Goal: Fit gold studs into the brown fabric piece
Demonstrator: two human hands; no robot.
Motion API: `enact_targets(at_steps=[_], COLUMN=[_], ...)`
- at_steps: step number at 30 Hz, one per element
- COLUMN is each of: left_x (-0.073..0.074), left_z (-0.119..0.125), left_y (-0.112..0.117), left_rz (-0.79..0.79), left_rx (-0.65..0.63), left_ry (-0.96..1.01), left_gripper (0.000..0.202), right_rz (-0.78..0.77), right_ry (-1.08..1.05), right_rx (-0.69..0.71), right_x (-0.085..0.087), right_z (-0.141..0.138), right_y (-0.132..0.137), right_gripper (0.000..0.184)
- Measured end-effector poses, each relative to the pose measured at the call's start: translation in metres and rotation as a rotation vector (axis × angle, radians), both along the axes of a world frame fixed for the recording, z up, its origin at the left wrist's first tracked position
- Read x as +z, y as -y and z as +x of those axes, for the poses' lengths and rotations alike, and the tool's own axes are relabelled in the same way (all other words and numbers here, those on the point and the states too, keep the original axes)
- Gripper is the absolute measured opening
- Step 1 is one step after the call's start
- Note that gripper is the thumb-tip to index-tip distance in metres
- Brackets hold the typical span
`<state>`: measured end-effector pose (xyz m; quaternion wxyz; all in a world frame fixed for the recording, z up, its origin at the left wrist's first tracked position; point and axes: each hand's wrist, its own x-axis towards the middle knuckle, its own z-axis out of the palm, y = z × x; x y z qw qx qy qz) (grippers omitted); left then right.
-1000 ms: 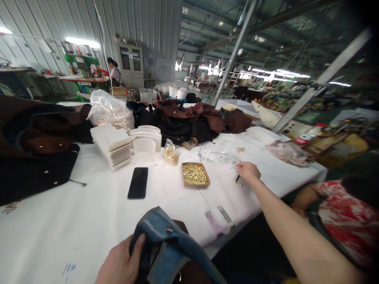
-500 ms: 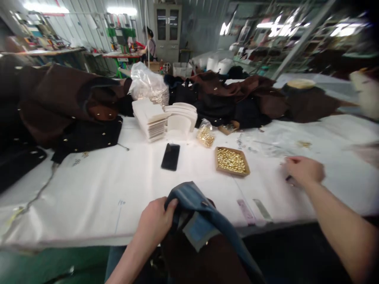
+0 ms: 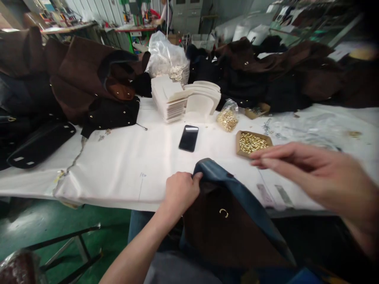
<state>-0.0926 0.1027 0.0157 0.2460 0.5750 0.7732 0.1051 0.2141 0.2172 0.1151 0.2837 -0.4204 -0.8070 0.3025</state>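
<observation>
A brown leather-like piece [image 3: 207,228] with a blue edge band [image 3: 245,189] hangs at the table's front edge. My left hand [image 3: 182,193] is closed on its upper corner, thumb over the blue band. On the brown face lies a curved gold-coloured metal piece [image 3: 224,213]. My right hand [image 3: 314,173] is raised at the right, thumb and fingers pinched together; whatever may be between the tips is too small to make out. Its fingertips overlap the near corner of a small cardboard box [image 3: 238,146] full of gold-coloured metal bits [image 3: 251,142].
A phone [image 3: 188,138] lies on the white-covered table [image 3: 118,169]. Behind it stand stacked white pieces [image 3: 170,106], a bag of gold bits [image 3: 227,118] and a large plastic bag [image 3: 168,55]. Brown and black pieces [image 3: 79,79] line the back. A person [image 3: 166,15] is far off.
My right hand has come inward from the far right to the box of gold bits. The blue flap has turned away, baring the brown face and curved gold piece. The view has shifted.
</observation>
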Motion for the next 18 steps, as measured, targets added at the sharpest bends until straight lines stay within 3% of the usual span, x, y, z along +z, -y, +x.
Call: enact_targets(at_steps=[2, 4, 7, 9, 11, 14, 18], left_x=[0.004, 0.006, 0.007, 0.005, 0.003, 0.000, -0.004], left_z=[0.003, 0.005, 0.004, 0.002, -0.001, -0.006, -0.010], left_y=[0.004, 0.009, 0.015, 0.016, 0.016, 0.018, 0.024], left_rz=[0.029, 0.053, 0.064, 0.062, 0.060, 0.048, 0.032], left_rx=[-0.006, -0.008, -0.002, -0.004, -0.012, -0.039, -0.097], left_ry=[-0.019, -0.024, -0.004, 0.021, 0.045, 0.078, 0.131], left_gripper=[0.069, 0.068, 0.067, 0.066, 0.068, 0.067, 0.068], right_rz=[-0.024, 0.024, 0.195, 0.289, 0.275, 0.062, -0.204], right_ry=[0.119, 0.287, 0.622, 0.802, 0.910, 0.910, 0.477], right_rx=[0.162, 0.217, 0.173, 0.097, 0.040, -0.001, -0.027], right_x=[-0.002, -0.016, -0.045, -0.061, -0.073, -0.089, -0.104], right_z=[-0.045, -0.076, -0.095, -0.100, -0.105, -0.108, -0.103], right_y=[0.039, 0.074, 0.106, 0.113, 0.111, 0.098, 0.084], right_gripper=[0.018, 0.018, 0.019, 0.022, 0.023, 0.022, 0.023])
